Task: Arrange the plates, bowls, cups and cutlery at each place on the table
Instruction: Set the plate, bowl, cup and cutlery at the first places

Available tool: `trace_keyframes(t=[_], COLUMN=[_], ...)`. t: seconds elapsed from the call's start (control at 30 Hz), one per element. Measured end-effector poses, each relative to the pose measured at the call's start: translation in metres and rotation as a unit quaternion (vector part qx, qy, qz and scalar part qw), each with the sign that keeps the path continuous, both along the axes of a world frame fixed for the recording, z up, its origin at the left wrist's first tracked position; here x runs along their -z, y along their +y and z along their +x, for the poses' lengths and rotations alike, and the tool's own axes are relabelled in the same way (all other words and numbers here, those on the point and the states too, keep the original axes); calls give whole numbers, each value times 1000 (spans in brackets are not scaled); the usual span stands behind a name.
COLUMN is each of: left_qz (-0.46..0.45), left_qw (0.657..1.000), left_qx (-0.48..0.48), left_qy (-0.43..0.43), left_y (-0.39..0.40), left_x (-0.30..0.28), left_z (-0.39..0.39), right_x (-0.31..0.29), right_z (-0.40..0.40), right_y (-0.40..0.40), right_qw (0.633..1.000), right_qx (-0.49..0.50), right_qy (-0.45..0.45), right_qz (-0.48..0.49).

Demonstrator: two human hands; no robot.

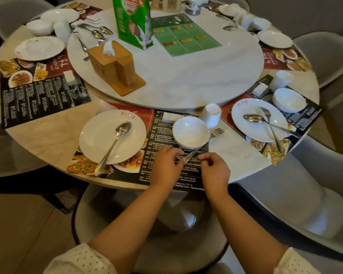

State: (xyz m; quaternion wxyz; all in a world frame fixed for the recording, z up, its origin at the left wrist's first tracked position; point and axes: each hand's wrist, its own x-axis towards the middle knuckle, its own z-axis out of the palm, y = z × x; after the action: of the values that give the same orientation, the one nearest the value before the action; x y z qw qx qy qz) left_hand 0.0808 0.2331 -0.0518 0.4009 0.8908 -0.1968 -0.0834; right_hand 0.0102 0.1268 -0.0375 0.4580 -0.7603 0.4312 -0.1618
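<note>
At the near place a white plate (107, 139) carries a spoon (115, 141). To its right stand a white bowl (190, 133) and a white cup (212, 114). A fork (217, 133) lies slanted past the bowl, its tines at the bowl's right and part of its handle hidden by the bowl. My left hand (166, 165) pinches the handle's near end. My right hand (214, 171) hovers just right of the handle with its fingers curled, holding nothing that I can see.
The place to the right has a plate (255, 131) with a crossed spoon and fork, plus a bowl (289, 99). A turntable (186, 82) carries a wooden tissue box (113, 66), a green carton (131, 20) and loose cutlery. Grey chairs ring the table.
</note>
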Motion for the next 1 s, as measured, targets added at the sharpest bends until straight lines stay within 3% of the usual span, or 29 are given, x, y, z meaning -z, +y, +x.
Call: trace_keyframes(t=[0.3,0.47,0.77,1.0], left_qz=[84,23,-91,-117], left_qw=[994,990,956,959], left_qx=[-58,-41,-41,-27], left_qy=[-25,132,277,256], left_y=[-35,-37,-14,28], left_x=[10,-3,-25,-37], left_z=[-10,-21,-45,-33], right_x=[2,-2,-15,-33], right_z=[-24,-29,-25,-7], right_y=[-37,-51,-39,-9], right_qw=[996,987,961,964], right_qx=[-9,13,11,-56], right_qy=[14,8,-27,-73], right_qz=[85,159,274,248])
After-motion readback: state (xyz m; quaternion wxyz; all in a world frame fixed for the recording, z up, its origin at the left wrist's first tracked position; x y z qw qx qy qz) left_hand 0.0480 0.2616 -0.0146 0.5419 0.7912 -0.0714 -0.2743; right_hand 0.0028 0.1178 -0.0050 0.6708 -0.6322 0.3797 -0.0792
